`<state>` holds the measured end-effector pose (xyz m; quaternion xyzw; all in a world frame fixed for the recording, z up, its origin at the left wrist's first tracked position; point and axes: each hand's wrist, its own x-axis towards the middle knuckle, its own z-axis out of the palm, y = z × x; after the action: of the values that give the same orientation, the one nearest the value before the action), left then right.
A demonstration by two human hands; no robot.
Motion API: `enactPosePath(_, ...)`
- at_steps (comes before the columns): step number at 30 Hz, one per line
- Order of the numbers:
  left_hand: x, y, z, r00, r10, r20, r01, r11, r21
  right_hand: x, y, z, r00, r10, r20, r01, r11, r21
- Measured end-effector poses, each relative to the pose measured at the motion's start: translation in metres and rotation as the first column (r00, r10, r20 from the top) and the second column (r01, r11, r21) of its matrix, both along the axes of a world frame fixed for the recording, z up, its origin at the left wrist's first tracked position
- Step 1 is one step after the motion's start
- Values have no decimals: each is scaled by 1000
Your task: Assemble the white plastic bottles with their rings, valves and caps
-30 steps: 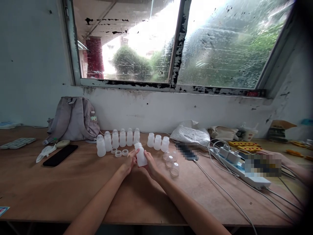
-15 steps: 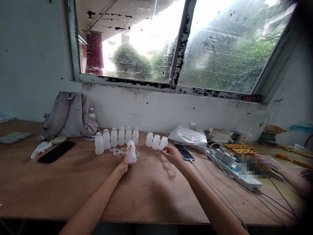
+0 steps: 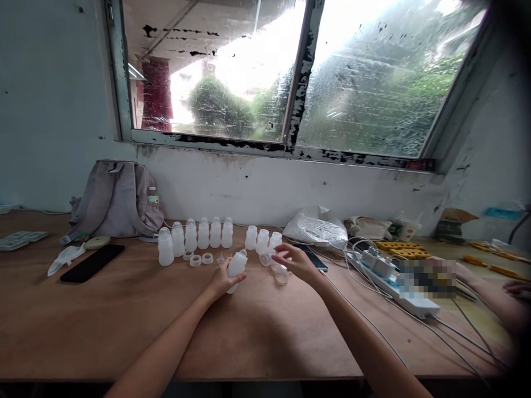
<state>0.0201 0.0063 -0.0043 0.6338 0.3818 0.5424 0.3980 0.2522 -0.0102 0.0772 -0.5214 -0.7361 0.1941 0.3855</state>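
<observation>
My left hand is closed around a frosted white baby bottle. The bottle tilts to the right, with a clear nipple at its top. At the fingertips of my right hand is a clear collar ring, apart from the bottle's top. More clear rings lie just below this hand. Behind it stand three open-necked bottles. To the left, several bottles with clear domed covers stand in a line, and white rings lie in front of them.
A black phone and a grey backpack are at the left. On the right are a silvery bag, a charging phone and a white power strip with cables. Another person's hand works at the far right.
My right hand has lifted the nearest clear ring from the table and moved it beside the bottle. My left hand has tilted its bottle to the right and brought it slightly nearer.
</observation>
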Motion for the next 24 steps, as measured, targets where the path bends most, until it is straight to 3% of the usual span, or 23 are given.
enactPosePath(3, 1, -3, 0, 996, -26, -90, 31, 998, 55, -17, 6, 3, 971, 42, -234, -6, 988, 153)
enactPosePath(7, 2, -4, -1, 986, -37, -160, 53, 994, 100, -36, 19, -2, 921, 45, -387, 17, 988, 156)
enactPosePath(14, 2, -2, -3, 977, -37, -210, 60, 993, 105, -57, 32, -15, 861, 74, -503, -59, 997, 45)
enactPosePath(24, 3, -2, -3, 975, -31, -219, 56, 992, 110, -72, 27, -46, 845, 121, -520, -92, 992, 82)
